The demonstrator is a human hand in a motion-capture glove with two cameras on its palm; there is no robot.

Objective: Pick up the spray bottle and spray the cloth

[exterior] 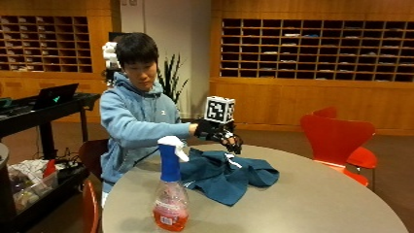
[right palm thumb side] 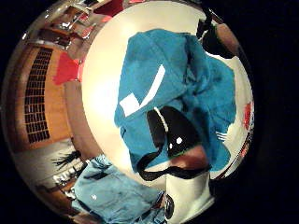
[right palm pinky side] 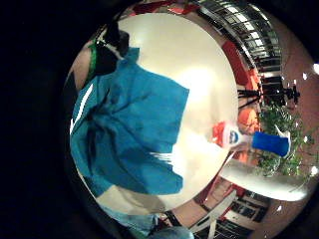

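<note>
A crumpled blue cloth lies near the middle of the round pale table, on the side toward the seated person. My gloved right hand hovers just above the cloth's far edge, fingers hanging loosely downward and holding nothing. The spray bottle stands upright near the table's front left edge, apart from the hand; it has a white trigger head, a blue neck and orange liquid. Both palm views look down on the cloth spread on the table, with the bottle off to its side.
Red chairs stand at the table's right, and another chair's red back shows at the front left. A black cart with a laptop stands at the left. Bare tabletop lies right of the cloth.
</note>
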